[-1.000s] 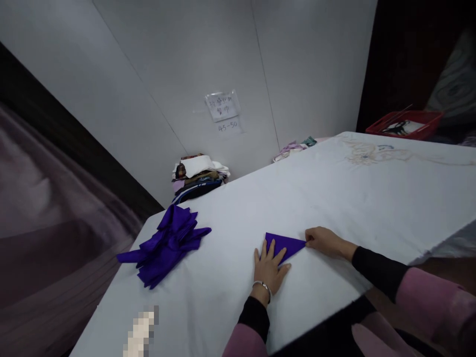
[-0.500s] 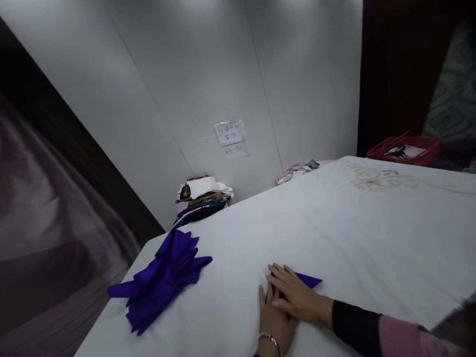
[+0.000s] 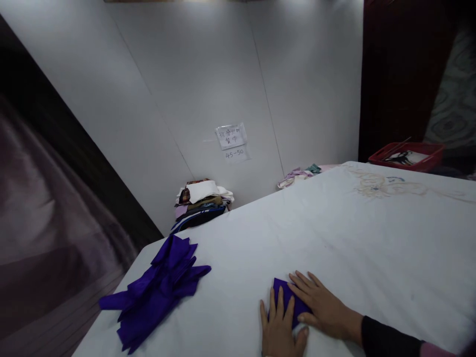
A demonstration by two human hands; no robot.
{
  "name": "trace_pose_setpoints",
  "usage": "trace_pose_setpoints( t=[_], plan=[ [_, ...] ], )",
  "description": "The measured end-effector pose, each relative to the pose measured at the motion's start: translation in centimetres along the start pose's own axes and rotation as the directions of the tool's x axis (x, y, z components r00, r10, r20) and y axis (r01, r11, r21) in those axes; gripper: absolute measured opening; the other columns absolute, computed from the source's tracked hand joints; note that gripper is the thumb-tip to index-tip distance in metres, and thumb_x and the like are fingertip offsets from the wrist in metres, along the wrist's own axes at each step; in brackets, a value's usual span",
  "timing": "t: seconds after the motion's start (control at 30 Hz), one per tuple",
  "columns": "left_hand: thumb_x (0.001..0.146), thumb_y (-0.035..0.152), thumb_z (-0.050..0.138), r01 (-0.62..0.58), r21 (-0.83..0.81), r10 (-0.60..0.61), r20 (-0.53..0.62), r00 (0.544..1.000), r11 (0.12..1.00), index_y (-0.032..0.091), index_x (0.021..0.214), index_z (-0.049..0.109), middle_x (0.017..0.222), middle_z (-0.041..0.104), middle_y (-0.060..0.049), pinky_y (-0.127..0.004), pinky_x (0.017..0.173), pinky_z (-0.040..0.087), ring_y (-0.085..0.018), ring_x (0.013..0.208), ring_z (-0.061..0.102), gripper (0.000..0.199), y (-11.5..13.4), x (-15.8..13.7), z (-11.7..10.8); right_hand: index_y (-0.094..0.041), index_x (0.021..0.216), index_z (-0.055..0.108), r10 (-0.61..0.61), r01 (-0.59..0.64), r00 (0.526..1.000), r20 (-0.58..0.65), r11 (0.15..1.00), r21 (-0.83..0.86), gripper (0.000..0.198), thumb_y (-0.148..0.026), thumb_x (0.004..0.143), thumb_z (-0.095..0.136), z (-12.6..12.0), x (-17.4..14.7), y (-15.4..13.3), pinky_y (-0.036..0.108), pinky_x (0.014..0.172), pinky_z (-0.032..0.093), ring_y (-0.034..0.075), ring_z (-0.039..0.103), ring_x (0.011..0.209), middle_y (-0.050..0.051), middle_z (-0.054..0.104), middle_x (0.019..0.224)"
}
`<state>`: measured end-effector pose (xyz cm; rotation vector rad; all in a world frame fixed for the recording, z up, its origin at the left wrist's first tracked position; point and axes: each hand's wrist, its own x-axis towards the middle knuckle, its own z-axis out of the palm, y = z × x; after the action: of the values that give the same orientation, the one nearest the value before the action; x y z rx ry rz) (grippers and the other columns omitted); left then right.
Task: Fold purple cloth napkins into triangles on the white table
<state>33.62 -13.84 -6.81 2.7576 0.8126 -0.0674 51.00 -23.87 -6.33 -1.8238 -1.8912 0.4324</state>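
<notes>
A small folded piece of purple cloth (image 3: 287, 296) lies flat on the white-covered table (image 3: 238, 267). My left hand (image 3: 280, 325) rests on its near left part with the fingers spread. On the cloth's right side lies my right hand (image 3: 322, 302), palm down and fingers stretched out, covering that edge. Neither hand grips anything. To the left, a loose heap of purple cloths (image 3: 156, 292) with pointed corners is spread near the table's left edge.
Folded clothes (image 3: 203, 203) are piled beyond the far edge, with more fabric (image 3: 297, 176) to their right. A red basket (image 3: 433, 157) stands at the far right. Handwritten paper signs (image 3: 231, 136) hang on the grey wall. Pinkish drapery (image 3: 48, 223) fills the left side.
My right hand has slid right, off my left hand and onto the cloth's right side. The cloth's right point is now covered, and more of its middle shows. The view has tilted up slightly.
</notes>
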Motion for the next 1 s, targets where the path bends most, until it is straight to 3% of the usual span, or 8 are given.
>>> trace_pose_setpoints(
  t=[0.23,0.3,0.4,0.47,0.57,0.73,0.87,1.0],
  plan=[
    [0.086,0.047,0.039,-0.003,-0.012,0.003,0.02,1.0,1.0,0.033,0.142,0.029,0.152,0.006,0.002,-0.058,0.111,-0.001,-0.03,0.141,0.002,0.059,0.2,-0.1,-0.7,-0.028,0.146,0.013,0.123,-0.122,0.992,0.003,0.991,-0.058,0.07,-0.059,0.088,0.038,-1.5,-3.0,2.3,0.06,0.109,0.004,0.032,0.012,0.138,0.009,0.016,0.151],
    [0.086,0.048,0.038,0.009,0.007,-0.009,0.018,1.0,1.0,0.033,0.142,0.029,0.152,0.008,0.001,-0.059,0.11,-0.001,-0.03,0.141,0.003,0.059,0.4,-0.1,-0.9,-0.027,0.146,0.013,0.158,-0.16,0.987,-0.036,0.984,-0.082,0.072,-0.06,0.088,0.038,-2.5,-2.7,1.5,0.061,0.108,0.003,0.032,0.009,0.139,0.01,0.013,0.152],
    [0.085,0.048,0.038,-0.04,-0.045,0.041,0.039,0.998,0.998,0.033,0.142,0.026,0.153,0.005,0.001,-0.058,0.111,0.001,-0.029,0.141,0.002,0.06,0.4,-0.2,-1.3,-0.026,0.147,0.011,0.046,-0.052,0.995,-0.085,0.996,-0.073,0.074,-0.059,0.088,0.039,-3.2,-0.6,-1.4,0.056,0.111,0.0,0.029,0.005,0.14,0.009,0.009,0.152],
    [0.085,0.043,0.039,-0.071,-0.083,0.074,0.03,0.997,0.994,0.035,0.143,0.022,0.153,0.004,0.004,-0.058,0.111,0.001,-0.029,0.141,0.002,0.061,0.2,-0.3,-1.5,-0.024,0.147,0.009,-0.037,0.036,0.999,-0.033,0.999,-0.022,0.076,-0.06,0.087,0.039,-2.9,1.5,-3.5,0.052,0.112,0.001,0.027,0.005,0.14,0.009,0.009,0.153],
    [0.085,0.036,0.039,-0.079,-0.092,0.082,0.027,0.996,0.993,0.037,0.143,0.019,0.153,0.005,0.006,-0.057,0.111,-0.001,-0.028,0.141,0.001,0.061,0.2,-0.5,-1.8,-0.017,0.147,0.013,-0.033,0.03,0.996,0.08,0.999,0.043,0.08,-0.063,0.086,0.037,-1.8,3.9,-5.0,0.051,0.112,0.003,0.027,0.007,0.14,0.014,0.012,0.152],
    [0.085,0.038,0.04,-0.068,-0.097,0.074,0.057,0.996,0.993,0.035,0.143,0.018,0.153,0.002,0.005,-0.055,0.112,-0.003,-0.028,0.141,-0.002,0.062,0.4,-0.4,-1.8,-0.014,0.146,0.019,-0.017,0.012,0.994,0.104,0.999,0.051,0.078,-0.063,0.087,0.035,-0.2,4.7,-3.7,0.049,0.113,0.005,0.026,0.01,0.14,0.015,0.014,0.151],
    [0.082,0.046,0.045,0.032,-0.053,-0.029,0.055,0.998,0.998,0.022,0.145,0.013,0.152,0.004,-0.002,-0.054,0.113,-0.001,-0.028,0.141,-0.001,0.075,0.3,-0.5,-0.9,-0.016,0.147,0.016,-0.013,0.009,0.996,0.09,0.999,0.046,0.076,-0.06,0.088,0.034,0.4,4.5,-2.9,0.049,0.113,0.005,0.026,0.012,0.14,0.012,0.015,0.152],
    [0.079,0.054,0.047,0.121,0.034,-0.119,-0.048,0.992,0.992,0.016,0.143,0.025,0.15,0.017,-0.006,-0.054,0.113,0.006,-0.032,0.14,0.011,0.077,-0.5,-1.5,1.4,-0.018,0.147,0.017,-0.019,0.018,0.996,0.091,1.0,0.017,0.074,-0.06,0.088,0.034,0.6,4.6,-3.0,0.05,0.112,0.004,0.027,0.01,0.14,0.012,0.014,0.152]
  ],
)
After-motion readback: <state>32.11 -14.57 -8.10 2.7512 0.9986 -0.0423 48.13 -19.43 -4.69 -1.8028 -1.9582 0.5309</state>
